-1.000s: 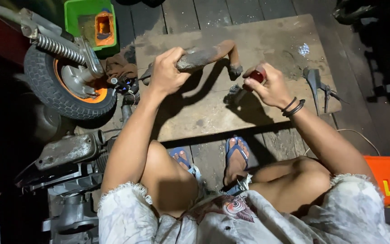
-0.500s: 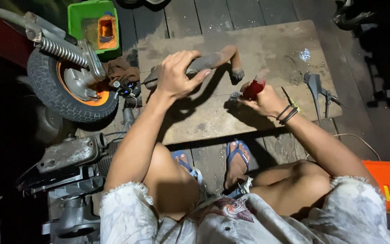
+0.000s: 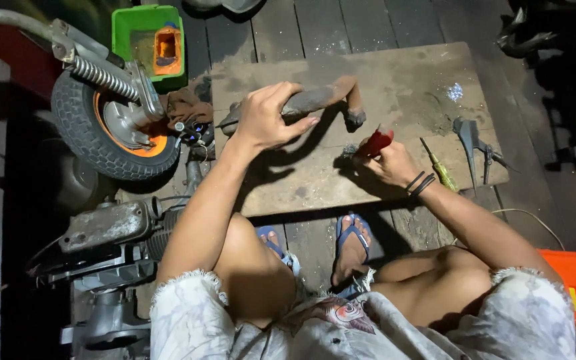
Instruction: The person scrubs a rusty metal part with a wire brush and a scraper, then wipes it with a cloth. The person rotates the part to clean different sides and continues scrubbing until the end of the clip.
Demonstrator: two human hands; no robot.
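Head view. The left hand is closed loosely around a bent, rust-brown metal part, thumb over the top and fingers spread along its underside. The part is tubular and rough-surfaced, with a short downturned end carrying a dark knob. It is held above the far half of a worn wooden board, whose surface is scuffed, stained and dusted with pale filings.

The right hand is closed around the red handle of a wire brush. The brush's grey bristle head rests on the board near its centre, just below the knob.

A yellow-green screwdriver lies on the board beside the right wrist. Grey metal pliers lie near the board's right edge.

Off the board's left edge stands a small treaded tyre on an orange rim, with a coil spring above it. A green plastic tray sits beyond it on the plank floor.
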